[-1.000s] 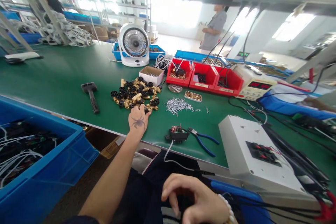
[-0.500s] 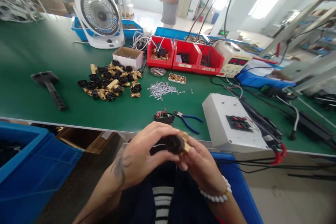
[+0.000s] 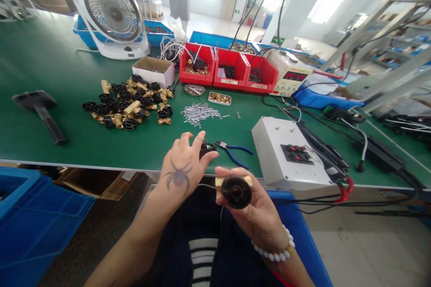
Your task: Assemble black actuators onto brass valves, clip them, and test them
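The fingers (image 3: pixel 222 171) of the right hand (image 3: pixel 257 217) were clamped on a brass fitting (image 3: pixel 236 192). The thumb lay over the top and the other fingers were under it, and its round black cap faced the camera. The fitting was held in the air above the lap, just in front of the white box (image 3: pixel 286 152) and a little to its left, past the edge of the table (image 3: pixel 50 76). I judged the fitting to be heavy for its size, stiff and not fragile. The smooth metal could slip, so the safe hold seemed to be on the brass arms at both sides, not on the cap, which might turn. The fingers (image 3: pixel 198 139) of the left hand (image 3: pixel 180 168) were spread apart around a small black part (image 3: pixel 208 147) with wires, lying to the left of the box. I could not tell if they already touched it. This part looked light and delicate because of the thin wires. The pliers (image 3: pixel 235 154) lay between this part and the box. Further left of the box and behind it was a heap of fittings (image 3: pixel 128 105).
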`<state>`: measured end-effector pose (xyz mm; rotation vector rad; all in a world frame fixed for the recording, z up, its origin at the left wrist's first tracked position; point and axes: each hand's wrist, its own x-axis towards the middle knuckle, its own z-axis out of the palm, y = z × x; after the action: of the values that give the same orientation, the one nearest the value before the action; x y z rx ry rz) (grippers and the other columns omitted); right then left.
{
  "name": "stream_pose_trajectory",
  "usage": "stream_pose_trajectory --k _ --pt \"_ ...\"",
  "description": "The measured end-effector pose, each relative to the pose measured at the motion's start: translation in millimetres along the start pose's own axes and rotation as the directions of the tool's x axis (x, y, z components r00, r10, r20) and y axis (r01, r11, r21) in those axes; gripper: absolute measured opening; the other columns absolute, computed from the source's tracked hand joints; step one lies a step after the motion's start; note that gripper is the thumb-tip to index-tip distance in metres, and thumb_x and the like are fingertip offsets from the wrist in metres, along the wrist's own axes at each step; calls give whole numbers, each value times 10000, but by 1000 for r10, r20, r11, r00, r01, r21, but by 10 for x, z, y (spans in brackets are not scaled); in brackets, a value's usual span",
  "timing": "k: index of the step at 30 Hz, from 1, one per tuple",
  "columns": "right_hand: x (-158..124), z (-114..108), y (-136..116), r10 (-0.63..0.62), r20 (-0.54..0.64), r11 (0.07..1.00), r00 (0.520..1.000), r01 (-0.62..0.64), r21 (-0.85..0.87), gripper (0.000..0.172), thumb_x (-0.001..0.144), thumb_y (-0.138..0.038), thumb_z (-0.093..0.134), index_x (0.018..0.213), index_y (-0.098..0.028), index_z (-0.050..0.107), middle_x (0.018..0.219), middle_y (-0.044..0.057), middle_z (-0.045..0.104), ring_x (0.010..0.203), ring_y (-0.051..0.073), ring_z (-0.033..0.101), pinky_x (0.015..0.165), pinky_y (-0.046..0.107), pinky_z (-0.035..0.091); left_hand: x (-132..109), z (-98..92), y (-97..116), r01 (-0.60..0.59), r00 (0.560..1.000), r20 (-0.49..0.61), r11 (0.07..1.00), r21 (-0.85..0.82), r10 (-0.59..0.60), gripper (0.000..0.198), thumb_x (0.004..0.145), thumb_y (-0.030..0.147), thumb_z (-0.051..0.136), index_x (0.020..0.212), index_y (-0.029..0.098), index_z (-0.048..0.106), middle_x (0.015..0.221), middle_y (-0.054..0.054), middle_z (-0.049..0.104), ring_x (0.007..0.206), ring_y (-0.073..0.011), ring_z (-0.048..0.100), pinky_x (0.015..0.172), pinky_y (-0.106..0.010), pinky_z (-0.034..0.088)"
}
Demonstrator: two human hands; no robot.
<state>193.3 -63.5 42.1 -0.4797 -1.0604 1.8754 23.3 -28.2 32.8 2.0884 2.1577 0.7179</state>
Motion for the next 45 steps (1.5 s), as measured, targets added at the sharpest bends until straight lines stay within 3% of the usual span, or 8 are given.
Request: stream_pose_trajectory --k 7,9,13,16,24,29,38,45 --pt "-15 7 -43 -18 67 999 998 15 47 373 841 -204 722 1191 -323 674 1274 3 650 880 77 662 845 201 553 50 250 -22 103 993 81 949 -298 -83 474 860 371 660 1254 117 587 1211 -154 574 1074 -307 565 972 -451 456" --pt "-22 19 -49 24 48 999 999 -25 39 350 860 -261 714 1203 -304 661 1208 25 675 830 74 664 790 187 544 23 178 -80 183 983 115 719 -670 -143 466 863 414 629 1232 137 563 1188 -118 595 1063 -262 587 976 -425 467" --pt "-40 48 -31 111 -67 991 991 -116 -67 336 887 -355 686 1181 -204 623 1031 59 696 698 66 640 704 192 515 -38 -92 -40 328 937 339 -125 -936 -86 465 866 443 589 1224 148 545 1153 -88 636 956 -214 656 837 -349 542" --pt "-54 71 6 126 -108 982 986 -140 -130 355 905 -363 667 1197 -188 564 921 43 704 686 74 656 689 192 507 -112 -247 69 296 938 335 -296 -908 -91 506 892 553 576 1173 134 601 1154 -107 660 914 -195 678 816 -314 553" --pt "-87 146 -15 128 -75 980 989 -138 -143 341 951 -359 604 1257 -216 554 814 18 703 667 68 662 661 164 510 -365 -267 122 -63 998 -68 290 -955 -6 497 993 446 459 1476 339 419 1477 -18 477 1339 -245 475 1153 -421 367" --pt "-120 220 -114 202 -6 979 979 -202 29 298 952 -385 592 1199 -223 631 922 33 706 605 41 646 584 129 513 -402 -325 152 -174 985 -157 383 -907 74 500 1020 401 414 1515 350 361 1538 21 402 1434 -222 356 1218 -384 263" --pt "-91 312 -27 -70 -188 950 980 8 -312 288 918 -307 651 1193 -265 577 716 -38 693 628 73 685 653 153 549 -402 -295 119 -226 973 -166 503 -834 162 534 1034 406 384 1549 325 270 1562 19 362 1416 -148 375 1199 -265 266" --pt "-40 193 -6 -19 -324 960 946 -73 -270 395 917 -486 609 1213 -225 598 654 -16 622 510 57 521 494 158 425 -478 -331 38 -319 943 -236 835 -449 234 943 815 645 648 1537 174 265 1560 -118 315 1462 -204 283 1202 -308 275"
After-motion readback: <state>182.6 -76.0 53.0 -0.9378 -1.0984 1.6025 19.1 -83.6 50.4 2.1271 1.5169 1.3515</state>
